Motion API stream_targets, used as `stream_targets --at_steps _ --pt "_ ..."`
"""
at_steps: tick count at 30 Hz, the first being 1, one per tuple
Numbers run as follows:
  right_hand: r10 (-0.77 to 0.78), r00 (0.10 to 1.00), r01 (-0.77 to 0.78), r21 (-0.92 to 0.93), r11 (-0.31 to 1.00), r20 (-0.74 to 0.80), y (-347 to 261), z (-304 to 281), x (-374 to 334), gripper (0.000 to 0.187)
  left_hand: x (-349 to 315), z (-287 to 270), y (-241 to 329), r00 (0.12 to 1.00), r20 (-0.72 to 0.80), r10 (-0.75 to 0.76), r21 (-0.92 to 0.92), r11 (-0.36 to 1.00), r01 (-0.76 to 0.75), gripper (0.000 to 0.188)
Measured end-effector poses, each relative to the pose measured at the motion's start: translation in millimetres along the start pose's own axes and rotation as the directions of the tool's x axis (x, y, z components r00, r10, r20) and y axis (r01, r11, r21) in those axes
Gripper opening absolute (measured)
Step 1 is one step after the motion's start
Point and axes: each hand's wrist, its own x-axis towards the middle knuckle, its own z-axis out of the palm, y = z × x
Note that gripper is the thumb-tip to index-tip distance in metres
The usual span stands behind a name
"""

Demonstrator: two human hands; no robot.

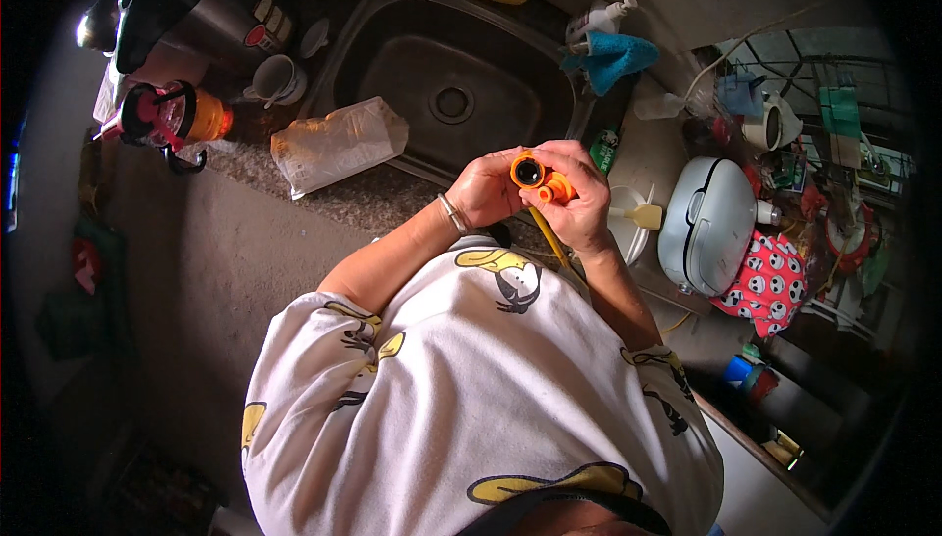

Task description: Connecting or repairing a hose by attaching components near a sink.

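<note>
Both of my hands meet in front of my chest, just before the near edge of the sink. My left hand (483, 191) has its fingers closed on a round orange hose connector (527, 172) whose open end shows a black inside. Beside it, my right hand (586, 191) grips a smaller orange fitting (556, 188) with a short spout. The two orange pieces sit close together; I cannot tell whether they are joined. A thin yellow hose (548, 238) hangs below the hands toward my shirt. Its upper end is hidden by the fingers.
Beyond the hands is a metal sink (343, 55). A crumpled plastic bag (339, 144) lies at its left edge, near a white mug (278, 80). A blue cloth (618, 60) hangs at the right corner. A pale blue appliance (708, 226) stands to the right.
</note>
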Motion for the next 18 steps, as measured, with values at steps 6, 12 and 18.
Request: stream_targets --at_steps 6,12,18 --pt "0.076 0.996 -0.074 0.059 0.996 -0.04 10 -1 -6 0.041 2 2 1 1.0 -0.005 -0.007 0.001 1.0 0.007 0.028" --pt "0.117 0.991 -0.111 0.096 0.989 -0.064 12 -2 -8 0.04 6 -12 1 0.999 -0.005 -0.046 -0.033 0.998 0.046 0.028" --pt "0.271 0.959 -0.24 0.28 0.929 -0.077 18 -4 -8 0.037 3 -6 3 0.999 0.012 -0.034 -0.006 0.999 0.034 0.032"
